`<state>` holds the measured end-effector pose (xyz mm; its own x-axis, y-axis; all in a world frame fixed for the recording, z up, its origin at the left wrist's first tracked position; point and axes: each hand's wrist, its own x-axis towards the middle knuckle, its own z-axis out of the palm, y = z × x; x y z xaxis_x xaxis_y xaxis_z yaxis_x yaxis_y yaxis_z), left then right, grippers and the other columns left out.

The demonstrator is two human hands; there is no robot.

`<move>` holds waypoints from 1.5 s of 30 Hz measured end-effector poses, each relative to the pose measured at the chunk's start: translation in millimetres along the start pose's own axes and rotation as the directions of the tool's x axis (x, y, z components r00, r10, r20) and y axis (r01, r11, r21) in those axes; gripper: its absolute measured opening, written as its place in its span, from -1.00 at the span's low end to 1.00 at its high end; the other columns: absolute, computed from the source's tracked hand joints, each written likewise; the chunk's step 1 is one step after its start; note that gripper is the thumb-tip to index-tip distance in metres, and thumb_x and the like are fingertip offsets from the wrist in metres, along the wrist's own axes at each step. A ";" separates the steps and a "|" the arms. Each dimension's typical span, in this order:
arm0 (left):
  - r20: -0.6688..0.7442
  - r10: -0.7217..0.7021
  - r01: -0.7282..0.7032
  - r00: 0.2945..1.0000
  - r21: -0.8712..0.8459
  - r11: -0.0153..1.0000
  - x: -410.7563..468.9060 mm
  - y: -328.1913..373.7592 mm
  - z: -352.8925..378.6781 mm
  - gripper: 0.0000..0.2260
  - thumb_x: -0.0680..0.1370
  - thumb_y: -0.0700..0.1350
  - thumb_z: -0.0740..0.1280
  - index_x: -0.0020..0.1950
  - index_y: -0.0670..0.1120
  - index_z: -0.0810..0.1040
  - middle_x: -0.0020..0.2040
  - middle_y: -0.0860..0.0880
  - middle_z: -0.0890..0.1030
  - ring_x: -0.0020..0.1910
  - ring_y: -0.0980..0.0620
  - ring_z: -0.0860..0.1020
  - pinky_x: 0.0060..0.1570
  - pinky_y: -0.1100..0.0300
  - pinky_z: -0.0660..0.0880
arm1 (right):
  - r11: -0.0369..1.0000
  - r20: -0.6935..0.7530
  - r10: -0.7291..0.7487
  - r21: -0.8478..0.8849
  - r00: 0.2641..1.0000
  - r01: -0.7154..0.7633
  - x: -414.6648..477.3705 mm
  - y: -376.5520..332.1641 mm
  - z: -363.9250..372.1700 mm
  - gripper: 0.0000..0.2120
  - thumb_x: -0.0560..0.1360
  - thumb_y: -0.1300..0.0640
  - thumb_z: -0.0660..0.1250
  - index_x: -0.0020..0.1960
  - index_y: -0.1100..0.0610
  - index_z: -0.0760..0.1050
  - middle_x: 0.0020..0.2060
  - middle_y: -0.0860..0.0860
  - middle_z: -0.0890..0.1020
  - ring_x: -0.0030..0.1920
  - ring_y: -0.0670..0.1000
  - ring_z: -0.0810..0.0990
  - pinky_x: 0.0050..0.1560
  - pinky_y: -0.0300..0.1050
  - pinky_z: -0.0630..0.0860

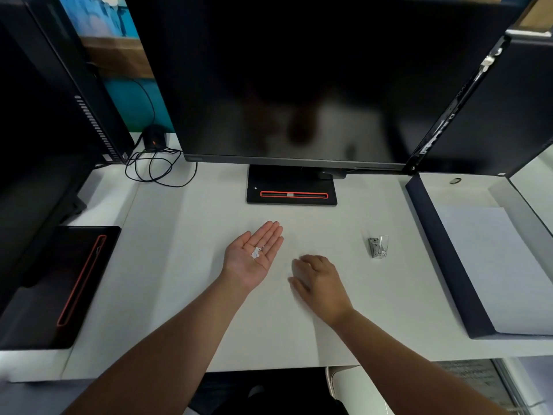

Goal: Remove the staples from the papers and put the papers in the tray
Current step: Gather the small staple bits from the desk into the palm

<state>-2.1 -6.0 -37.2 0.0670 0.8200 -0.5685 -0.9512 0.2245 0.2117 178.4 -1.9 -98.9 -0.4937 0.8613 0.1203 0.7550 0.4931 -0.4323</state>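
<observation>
Papers [493, 265] in tray [443, 250] at desk's right edge, left hand [254, 256] spread palm-up, right hand [320, 283] loosely spread, palm-down.

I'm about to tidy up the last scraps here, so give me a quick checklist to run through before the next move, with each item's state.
1. Small white bits resting in open left hand: ok.
2. Right hand palm down on the table, holding nothing visible: ok.
3. Paper lying in the tray: ok.
4. Staple remover set down, clear of both hands: ok.
5. All staples collected: cannot tell.
</observation>
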 end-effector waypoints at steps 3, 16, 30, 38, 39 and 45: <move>-0.001 0.002 -0.002 1.000 0.000 1.000 1.9 2.4 -0.2 -0.60 0.65 -0.12 0.02 0.18 -0.35 0.53 0.16 -0.27 0.62 0.14 -0.18 0.61 0.18 -0.02 0.50 | 1.000 -0.048 0.014 0.021 0.999 -0.013 2.1 -6.4 2.2 -0.94 0.43 0.18 0.35 -0.11 0.09 0.58 -0.26 0.00 0.57 -0.22 0.10 0.52 -0.16 -0.14 0.41; -0.021 -0.019 0.019 1.000 -0.005 1.000 9.4 4.0 1.2 -0.60 0.66 -0.11 0.02 0.18 -0.36 0.52 0.16 -0.28 0.61 0.18 -0.19 0.56 0.21 -0.03 0.46 | 0.964 -0.032 -0.050 -0.261 0.998 0.040 12.2 -16.2 5.2 -0.79 0.26 0.36 0.46 -0.33 0.15 0.47 -0.44 0.03 0.49 -0.40 0.06 0.44 -0.41 -0.14 0.40; -0.041 -0.050 0.050 0.998 0.016 0.999 12.7 -1.4 1.6 -0.60 0.65 -0.11 0.02 0.18 -0.34 0.54 0.16 -0.27 0.62 0.14 -0.17 0.60 0.23 0.01 0.47 | 0.999 -0.167 -0.042 -0.006 0.985 0.041 33.4 -42.4 -21.0 -0.82 0.50 0.12 0.17 -0.17 0.15 0.50 -0.29 0.03 0.55 -0.25 0.07 0.48 -0.22 -0.05 0.44; -0.076 -0.056 0.063 0.996 0.094 0.994 6.6 -9.0 8.0 -0.59 0.64 -0.08 0.03 0.19 -0.27 0.57 0.10 -0.19 0.66 -0.02 -0.05 0.68 -0.04 0.25 0.53 | 0.996 -0.174 -0.003 0.082 0.985 0.017 48.2 -58.8 -28.4 -0.91 0.42 0.21 0.29 -0.20 0.10 0.57 -0.28 -0.02 0.61 -0.24 0.08 0.53 -0.22 -0.05 0.38; -0.078 -0.051 0.058 0.996 0.087 0.995 6.9 -8.7 7.8 -0.60 0.64 -0.08 0.02 0.18 -0.27 0.57 0.09 -0.19 0.67 -0.04 -0.05 0.69 -0.10 0.27 0.54 | 0.997 -0.155 0.003 0.082 0.988 0.010 48.7 -57.2 -28.8 -0.89 0.43 0.20 0.28 -0.17 0.10 0.58 -0.26 -0.02 0.61 -0.22 0.09 0.53 -0.19 -0.07 0.37; -0.069 -0.040 0.044 0.997 0.056 0.997 8.8 -6.9 4.6 -0.59 0.65 -0.09 0.01 0.19 -0.31 0.55 0.12 -0.24 0.64 0.12 -0.11 0.60 0.27 0.20 0.40 | 0.995 -0.131 0.020 0.099 0.991 -0.007 50.0 -52.6 -30.3 -0.88 0.45 0.16 0.31 -0.07 0.08 0.61 -0.18 -0.02 0.62 -0.14 0.06 0.51 -0.11 -0.08 0.37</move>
<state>6.4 2.1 -40.1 0.0842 0.7722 -0.6297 -0.9291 0.2893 0.2305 127.1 18.9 -43.2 -0.4176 0.8796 0.2281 0.7118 0.4727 -0.5196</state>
